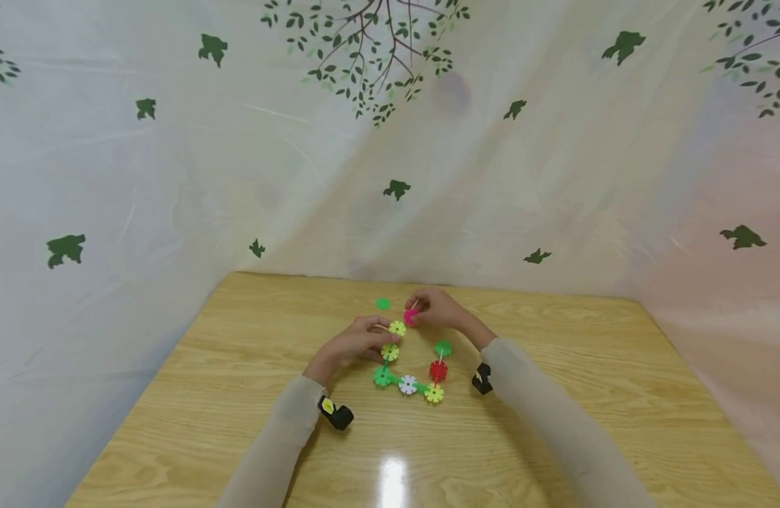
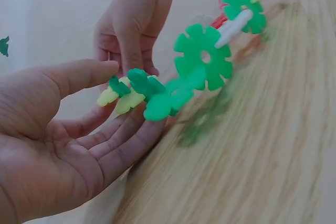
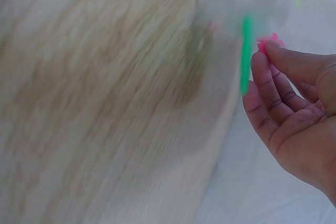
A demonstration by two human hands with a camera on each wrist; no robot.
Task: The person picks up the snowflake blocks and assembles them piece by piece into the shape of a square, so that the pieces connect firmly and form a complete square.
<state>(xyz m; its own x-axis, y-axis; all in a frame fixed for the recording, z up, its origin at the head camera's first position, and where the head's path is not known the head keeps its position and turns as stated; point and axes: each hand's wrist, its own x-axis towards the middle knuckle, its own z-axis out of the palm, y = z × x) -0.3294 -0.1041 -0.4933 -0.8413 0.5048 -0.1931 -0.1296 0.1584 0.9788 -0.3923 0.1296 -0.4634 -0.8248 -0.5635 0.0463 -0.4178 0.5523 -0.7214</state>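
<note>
My left hand [image 1: 355, 342] holds the left side of a chain of interlocking plastic snowflake discs, thumb on one side and fingers on the other. Along the chain are a yellow disc [image 1: 398, 328] at the end, another yellow one [image 1: 390, 352], a green corner disc [image 1: 382, 376], a white disc [image 1: 407, 384], a yellow corner disc [image 1: 434, 393], a red disc [image 1: 438, 370] and a green disc [image 1: 443, 348]. My right hand [image 1: 439, 309] pinches a pink snowflake disc [image 1: 410, 317] between thumb and fingers, just right of the chain's yellow end and apart from it.
A loose green disc [image 1: 382, 304] lies near the back edge of the wooden table [image 1: 542, 437]. Behind the left hand a small bit of red shows, mostly hidden. A pale curtain [image 1: 339, 226] with printed leaves and birds hangs around the table.
</note>
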